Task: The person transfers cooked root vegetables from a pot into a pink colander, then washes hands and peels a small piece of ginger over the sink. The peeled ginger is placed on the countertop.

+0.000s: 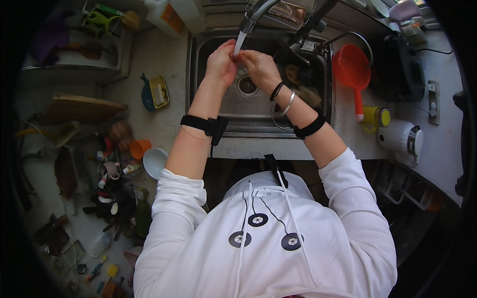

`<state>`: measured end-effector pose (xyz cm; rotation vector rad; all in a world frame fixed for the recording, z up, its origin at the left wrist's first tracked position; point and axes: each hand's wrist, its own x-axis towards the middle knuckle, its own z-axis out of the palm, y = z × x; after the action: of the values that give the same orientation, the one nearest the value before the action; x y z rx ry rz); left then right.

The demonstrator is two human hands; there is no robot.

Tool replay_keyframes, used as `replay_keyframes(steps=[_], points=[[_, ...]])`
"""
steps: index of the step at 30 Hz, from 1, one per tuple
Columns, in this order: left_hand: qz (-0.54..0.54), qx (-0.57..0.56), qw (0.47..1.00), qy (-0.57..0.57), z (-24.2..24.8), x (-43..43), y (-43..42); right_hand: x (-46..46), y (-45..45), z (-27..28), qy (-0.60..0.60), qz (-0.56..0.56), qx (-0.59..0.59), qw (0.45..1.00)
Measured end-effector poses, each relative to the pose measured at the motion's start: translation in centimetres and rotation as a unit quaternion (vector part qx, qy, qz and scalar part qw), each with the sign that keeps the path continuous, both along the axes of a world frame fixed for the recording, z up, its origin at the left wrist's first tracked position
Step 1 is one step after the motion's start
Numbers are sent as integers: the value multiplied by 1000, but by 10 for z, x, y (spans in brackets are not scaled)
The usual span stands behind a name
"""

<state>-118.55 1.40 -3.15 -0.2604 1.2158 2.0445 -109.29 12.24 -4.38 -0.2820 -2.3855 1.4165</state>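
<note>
Water [239, 43] runs from a chrome tap [250, 23] onto my two hands, which meet above a stainless steel sink [242, 129]. My left hand [221, 65] is curled, with its fingers under the stream. The fingers of my right hand [264, 70] touch those of my left. Whether something small lies between them is hidden by the fingers and water. Below the hands is the round drain strainer [247, 85]. A dark wire basket [325, 80] stands at the sink's right side, with brownish pieces [309, 97] in or behind it, too dim to name.
Right of the sink are a red plastic dipper [350, 67], a yellow cup [374, 117], a white electric kettle [397, 139] and a black appliance [398, 70]. To the left, a whale-shaped soap dish [149, 97], a wooden board [84, 108], an orange cup [140, 149] and a white bowl [154, 163].
</note>
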Motion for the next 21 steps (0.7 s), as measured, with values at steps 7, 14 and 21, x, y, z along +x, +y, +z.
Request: replay_keyframes(steps=[7,14,21], points=[[-123,-158,978,51,-2,28,-8,45,134,-11,-296,-148,71,941],[-140,-217,966,10,-14,52,-31,73,144,-43,-226,-32,102,968],[-157,-255,954,3,-38,73,-56,138,95,-87,-352,42,274,894]])
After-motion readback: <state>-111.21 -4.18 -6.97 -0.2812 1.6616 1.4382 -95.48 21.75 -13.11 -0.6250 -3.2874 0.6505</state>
